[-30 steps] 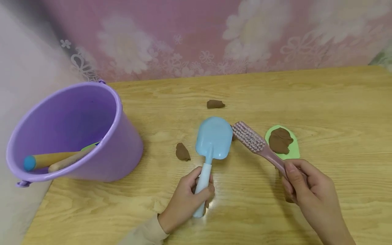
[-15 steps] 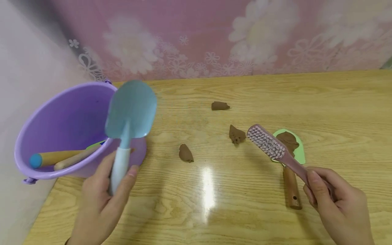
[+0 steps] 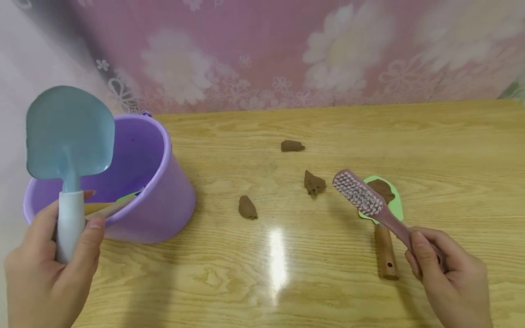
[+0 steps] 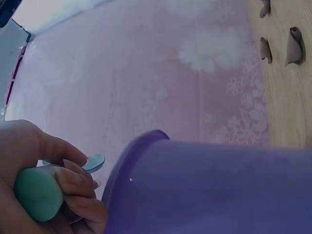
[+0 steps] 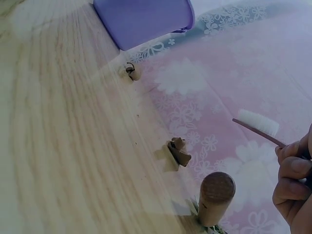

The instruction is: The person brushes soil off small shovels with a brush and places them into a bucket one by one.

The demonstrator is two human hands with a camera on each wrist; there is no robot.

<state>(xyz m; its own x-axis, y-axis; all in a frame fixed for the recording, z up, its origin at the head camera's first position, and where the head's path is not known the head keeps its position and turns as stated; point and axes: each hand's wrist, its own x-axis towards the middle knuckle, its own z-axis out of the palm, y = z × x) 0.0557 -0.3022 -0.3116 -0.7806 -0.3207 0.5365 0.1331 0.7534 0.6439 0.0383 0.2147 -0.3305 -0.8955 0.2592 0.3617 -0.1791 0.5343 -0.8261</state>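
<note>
My left hand (image 3: 51, 273) grips the white handle of a light-blue toy shovel (image 3: 69, 132), blade up, at the left of the head view. Behind it the purple bucket (image 3: 166, 214) is partly covered by shovel and hand. In the left wrist view, fingers wrap the shovel's handle (image 4: 39, 195) beside the bucket's rim. A mauve brush (image 3: 361, 193), bristles showing, is held by its handle in my right hand (image 3: 451, 269). Its head hovers near a green-bladed spatula (image 3: 395, 207) with a wooden handle, which lies on the table with a brown clay-like lump (image 3: 381, 187) on its blade.
Three brown clay-like pieces lie on the wooden table (image 3: 229, 282): one at the back (image 3: 292, 146), a crumpled one (image 3: 314, 183) left of the brush, and one (image 3: 247, 207) nearer the bucket. Rod-like wooden tools (image 3: 116, 208) lean inside the bucket. A flowered pink backdrop (image 3: 254, 54) stands behind.
My left hand has lifted the shovel and carried it left from mid-table to in front of the bucket, uncovering the crumpled clay piece. The brush has shifted slightly right, exposing the spatula's handle.
</note>
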